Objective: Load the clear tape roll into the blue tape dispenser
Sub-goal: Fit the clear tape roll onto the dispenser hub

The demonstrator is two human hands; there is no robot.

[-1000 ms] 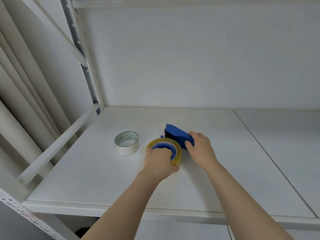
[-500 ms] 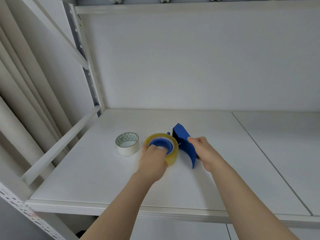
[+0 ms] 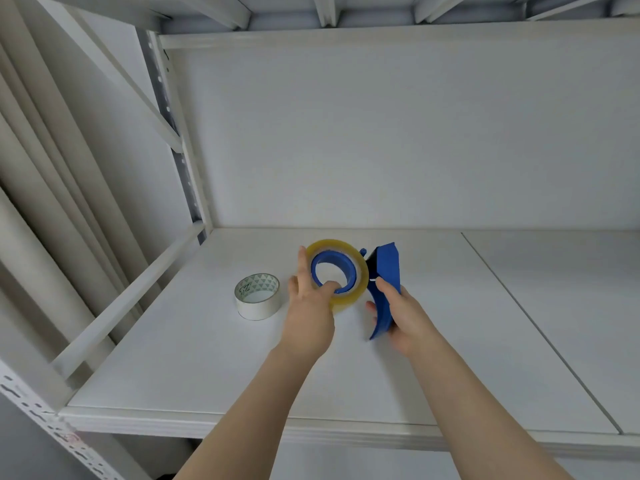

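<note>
The clear, yellowish tape roll (image 3: 360,271) sits around the round blue hub of the blue tape dispenser (image 3: 386,271), which is lifted and tilted upright above the white shelf (image 3: 346,375). My left hand (image 3: 308,313) grips the roll's left and lower edge, thumb inside the hub, fingers spread along the rim. My right hand (image 3: 401,313) clasps the dispenser's curved blue handle from the right.
A white tape roll (image 3: 258,296) with a green triangle pattern inside lies flat on the shelf left of my hands. A white side rail (image 3: 128,299) and a perforated metal upright (image 3: 183,161) bound the left side. Another shelf sits overhead.
Both hands have raised the dispenser and roll off the shelf and turned them more upright. The camera has tilted upward, showing the shelf above.
</note>
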